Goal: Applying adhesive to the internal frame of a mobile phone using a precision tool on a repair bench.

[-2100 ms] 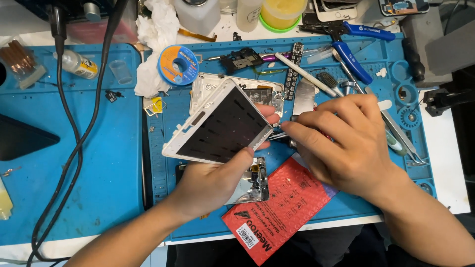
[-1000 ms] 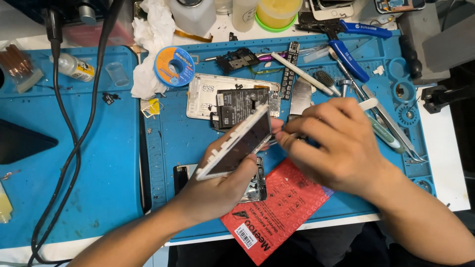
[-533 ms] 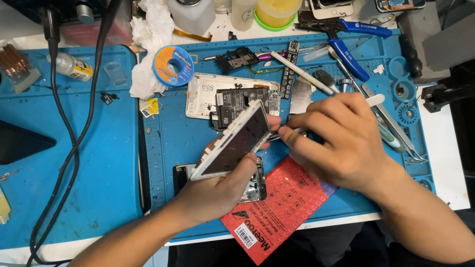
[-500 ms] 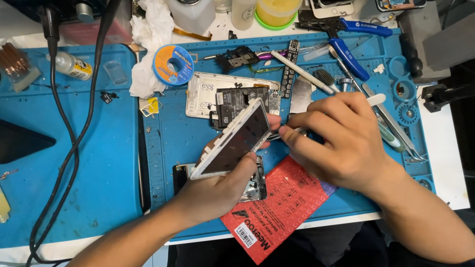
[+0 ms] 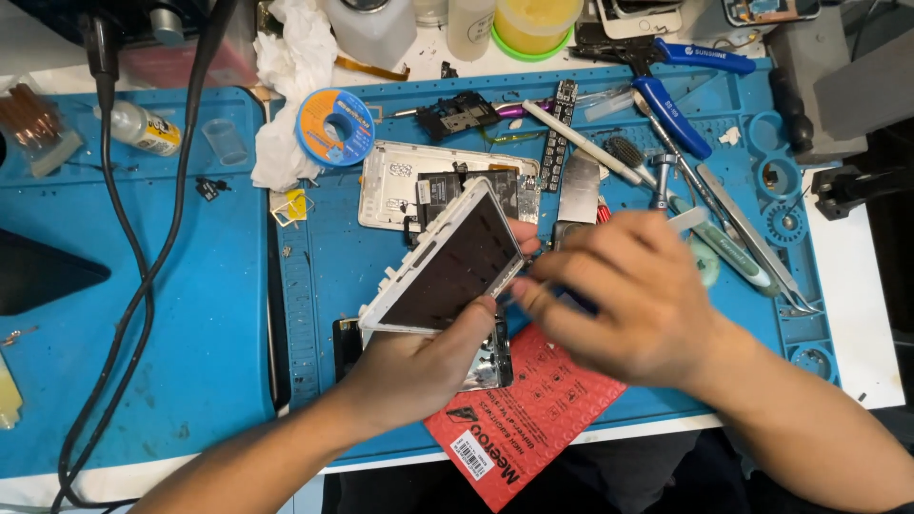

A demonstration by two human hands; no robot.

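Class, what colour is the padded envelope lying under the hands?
Red padded envelope, with black print, seen in the head view.

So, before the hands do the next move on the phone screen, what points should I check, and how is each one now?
1. Left hand has a firm hold on the phone screen: ok, fingers grip its lower edge and it is lifted and tilted.
2. Right hand is at the screen's right edge: ok.
3. What the right hand pinches: cannot tell, the hand is blurred and its fingers hide it.
4. Open phone body lies flat on the blue mat: ok.
5. Space under the screen is free: not ok, a small part and a red packet lie below it.
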